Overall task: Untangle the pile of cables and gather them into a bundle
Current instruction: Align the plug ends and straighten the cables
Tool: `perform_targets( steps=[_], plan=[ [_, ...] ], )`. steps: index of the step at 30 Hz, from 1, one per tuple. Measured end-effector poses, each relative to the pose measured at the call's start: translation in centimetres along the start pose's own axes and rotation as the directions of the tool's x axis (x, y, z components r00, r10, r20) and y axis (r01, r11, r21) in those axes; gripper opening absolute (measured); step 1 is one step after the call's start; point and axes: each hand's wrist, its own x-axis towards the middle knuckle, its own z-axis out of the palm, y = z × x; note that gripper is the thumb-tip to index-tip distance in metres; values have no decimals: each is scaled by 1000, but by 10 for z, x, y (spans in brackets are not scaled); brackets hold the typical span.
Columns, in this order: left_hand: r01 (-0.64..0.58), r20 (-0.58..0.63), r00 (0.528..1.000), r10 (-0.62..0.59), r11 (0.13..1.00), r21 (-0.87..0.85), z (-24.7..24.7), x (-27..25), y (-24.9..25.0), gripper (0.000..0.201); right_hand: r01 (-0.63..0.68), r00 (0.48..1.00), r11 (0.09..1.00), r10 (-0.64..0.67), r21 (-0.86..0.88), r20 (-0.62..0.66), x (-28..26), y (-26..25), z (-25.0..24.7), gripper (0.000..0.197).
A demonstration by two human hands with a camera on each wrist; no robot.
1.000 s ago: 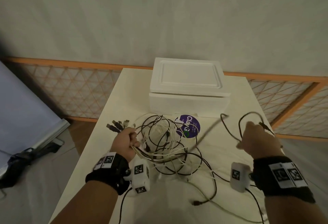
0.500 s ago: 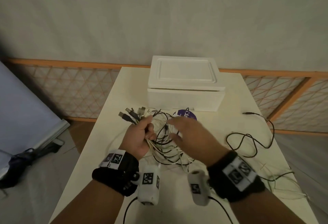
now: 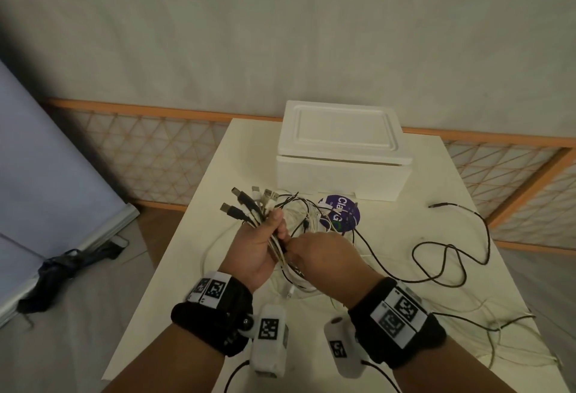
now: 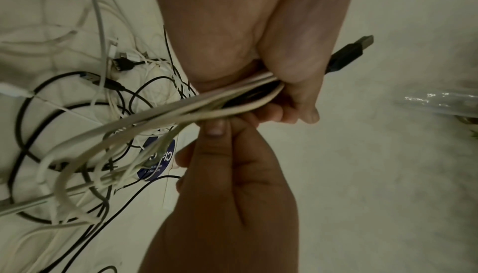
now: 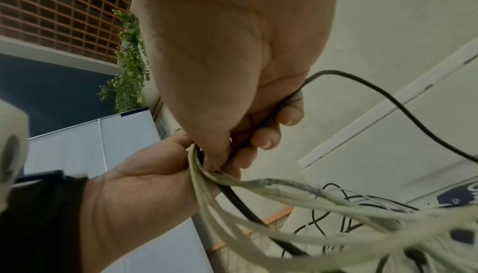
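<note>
My left hand (image 3: 260,244) grips a bunch of white and black cables (image 3: 277,247) above the table, their USB plugs (image 3: 246,204) fanning out up and left of the fist. In the left wrist view the cable bunch (image 4: 232,101) runs under the curled left fingers (image 4: 297,85). My right hand (image 3: 318,257) is pressed against the left hand and pinches a black cable (image 5: 292,97) among the strands. Loose loops (image 3: 311,221) hang to the table. One black cable (image 3: 448,255) lies apart at the right.
A white foam box (image 3: 341,149) stands at the back of the white table (image 3: 436,180). A purple round sticker (image 3: 341,213) lies in front of it. Thin white cables (image 3: 498,339) trail over the table's right front. A lattice railing (image 3: 149,156) runs behind.
My right hand let go of the black cable at the right, which now lies on the table, and came in to the left hand. The left hand lifted the bunch slightly.
</note>
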Motion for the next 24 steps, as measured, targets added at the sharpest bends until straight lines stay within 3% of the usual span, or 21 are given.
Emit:
perform_targets(
  steps=[4, 8, 12, 16, 19, 21, 24],
  plan=[
    [35, 35, 999, -30, 991, -127, -2, 0, 5, 5, -25, 999, 999, 27, 44, -42, -5, -1, 1, 33],
    [47, 51, 998, -38, 980, -194, -3, 2, 6, 9, -74, 997, 994, 71, 81, 37, -10, 3, -1, 54],
    [44, 49, 998, -35, 977, -209, 0, -1, 5, 18, -74, 997, 992, 70, 98, 40, -12, 2, -7, 50],
    [34, 64, 998, -25, 989, -144, 2, -2, 6, 23, -120, 992, 966, 110, 231, 54, -11, -1, -12, 40],
    [93, 109, 990, -84, 993, -74, 2, -3, 4, 28, -134, 991, 953, 128, 272, 39, -8, -8, -11, 27],
    [123, 121, 986, -115, 991, -61, 1, -4, 4, 37, -127, 992, 957, 125, 261, 24, -8, -13, -9, 34],
    [145, 121, 983, -136, 987, -72, -3, -4, 4, 25, -116, 993, 948, 108, 295, 43, -6, -17, -7, 47]
  ],
)
